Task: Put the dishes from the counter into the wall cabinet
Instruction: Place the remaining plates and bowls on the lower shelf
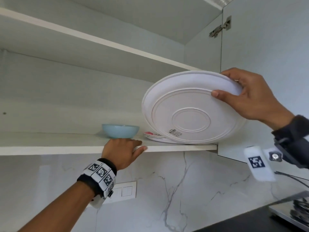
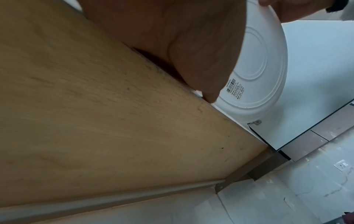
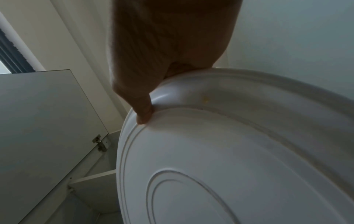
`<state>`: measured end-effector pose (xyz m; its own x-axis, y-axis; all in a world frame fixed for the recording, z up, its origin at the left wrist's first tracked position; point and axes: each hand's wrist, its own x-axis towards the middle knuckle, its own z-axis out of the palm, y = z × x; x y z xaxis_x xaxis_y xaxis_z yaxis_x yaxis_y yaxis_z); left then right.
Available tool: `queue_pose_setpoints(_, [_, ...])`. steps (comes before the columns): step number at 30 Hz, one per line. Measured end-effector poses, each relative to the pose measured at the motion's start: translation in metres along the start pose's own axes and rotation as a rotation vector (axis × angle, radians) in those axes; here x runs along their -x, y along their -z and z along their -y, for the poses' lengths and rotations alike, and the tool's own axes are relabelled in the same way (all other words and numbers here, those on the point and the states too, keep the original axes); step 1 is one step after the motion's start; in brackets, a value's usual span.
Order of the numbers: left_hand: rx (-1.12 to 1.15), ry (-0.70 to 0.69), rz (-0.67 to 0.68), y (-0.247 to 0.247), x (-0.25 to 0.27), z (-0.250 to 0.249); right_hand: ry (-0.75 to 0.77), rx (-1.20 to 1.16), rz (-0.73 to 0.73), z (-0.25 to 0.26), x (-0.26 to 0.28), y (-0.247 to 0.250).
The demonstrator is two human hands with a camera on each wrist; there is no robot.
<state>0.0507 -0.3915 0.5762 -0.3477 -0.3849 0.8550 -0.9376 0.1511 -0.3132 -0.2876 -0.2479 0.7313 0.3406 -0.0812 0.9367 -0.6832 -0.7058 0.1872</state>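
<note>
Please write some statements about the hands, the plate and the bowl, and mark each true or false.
1. The right hand grips the white plate by its rim. True.
2. The white plate lies flat on the shelf. False: it is tilted, underside showing.
3. The left hand holds the blue bowl. False: it rests on the shelf edge; the bowl stands behind it.
4. A barcode label is on the plate's underside. True.

White plate [image 1: 192, 114]: tilted steeply, ribbed underside with barcode label facing outward, lower rim at the plate stack [image 1: 155, 137] on the lower shelf [image 1: 66, 144] of the wall cabinet [image 1: 200, 52]. Blue bowl [image 1: 120, 130]: upright, left of the stack.
</note>
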Motion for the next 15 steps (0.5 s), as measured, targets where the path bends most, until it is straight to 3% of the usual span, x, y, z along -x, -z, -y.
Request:
queue_pose_setpoints(8, [-0.007, 0.016, -0.069, -0.005, 0.001, -0.001, 0.079, 0.030, -0.039, 0.003, -0.027, -0.006])
queue_pose_setpoints(15, [-0.021, 0.026, -0.141, -0.003, 0.000, -0.005, 0.127, 0.176, 0.116, -0.025, -0.011, -0.062])
